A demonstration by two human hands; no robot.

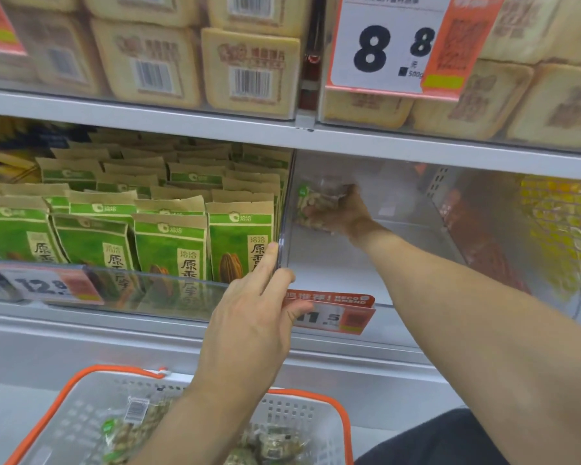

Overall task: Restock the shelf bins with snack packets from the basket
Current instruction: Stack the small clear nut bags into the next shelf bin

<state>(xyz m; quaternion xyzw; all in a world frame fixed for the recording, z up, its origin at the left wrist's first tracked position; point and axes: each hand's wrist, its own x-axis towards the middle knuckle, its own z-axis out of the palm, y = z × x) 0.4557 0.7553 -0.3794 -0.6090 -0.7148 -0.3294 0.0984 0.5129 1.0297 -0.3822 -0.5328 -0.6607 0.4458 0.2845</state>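
Basket nearest, at 6 o'clock, more snack packets waiting inside. Left hand up at bin divider, fingers curled round clear edge, steadying it. Right hand deep in near-empty bin at 1 o'clock, gripping one packet against far left corner.

Tip imo: stand packet upright, snug to back wall and divider, label forward, like green bags next door at 10 o'clock. Fill back-to-front so rows don't flop.
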